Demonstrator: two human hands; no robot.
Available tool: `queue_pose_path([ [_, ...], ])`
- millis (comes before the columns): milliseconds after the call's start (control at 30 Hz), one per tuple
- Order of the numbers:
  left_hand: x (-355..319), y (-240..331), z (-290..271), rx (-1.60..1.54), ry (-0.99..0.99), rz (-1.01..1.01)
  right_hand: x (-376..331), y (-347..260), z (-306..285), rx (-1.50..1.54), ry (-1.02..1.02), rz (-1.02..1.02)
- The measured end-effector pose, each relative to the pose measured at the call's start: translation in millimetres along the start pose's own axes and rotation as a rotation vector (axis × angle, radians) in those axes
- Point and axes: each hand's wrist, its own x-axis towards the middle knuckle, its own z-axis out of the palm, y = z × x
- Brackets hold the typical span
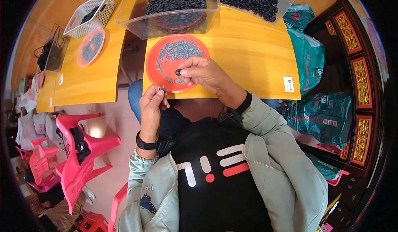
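Observation:
My left hand is closed in a pinch at the table's front edge. Between its fingertips is a small black ring-shaped piece, with a thin metal pin standing up from it. Over the red plate, my right hand pinches a small black oval piece between thumb and forefinger. Many small grey metal pins, perhaps screws, lie spread on the plate. The two hands are close together but apart. A black band circles each wrist.
Behind the plate, a clear plastic bin holds black oval pieces; another clear bin stands right of it. A pink plate of pins and a white basket occupy the left table. Green sacks line the right; pink chairs stand lower left.

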Motion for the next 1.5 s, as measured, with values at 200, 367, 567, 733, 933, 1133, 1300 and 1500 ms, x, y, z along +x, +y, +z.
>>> queue_pose_path([
  [200, -0.3, 0.6, 1.3, -0.009, 0.003, 0.013, 1.8, 4.2, 14.0, 0.228, 0.011, 0.173],
  [367, -1.4, 3.7, 6.1, -0.001, 0.015, 0.008, 5.3, 14.8, 18.8, 0.281, 0.027, 0.246],
  [567, -1.3, -0.1, 4.2, 0.017, 0.011, 0.036, 6.1, 23.9, 27.6, 0.213, 0.055, 0.222],
  [733, -2.6, 2.3, 5.6, 0.061, 0.029, 0.037, 3.5, 19.0, 36.5, 0.001, 0.104, 0.069],
  [933, 0.1, 0.7, 6.4, 0.072, 0.039, 0.045, 3.0, 16.8, 38.2, -0.185, 0.091, -0.046],
  [1133, -1.0, 3.0, 7.4, 0.057, 0.057, 0.048, 2.8, 19.4, 43.7, -0.244, 0.048, -0.187],
  [1300, -0.4, -0.3, 5.8, 0.043, 0.067, 0.033, 1.8, 22.2, 45.7, -0.239, 0.044, -0.189],
  [1500, -2.2, -0.3, 5.9, -0.098, 0.051, -0.015, -2.9, 24.0, 48.7, -0.281, -0.038, -0.203],
])
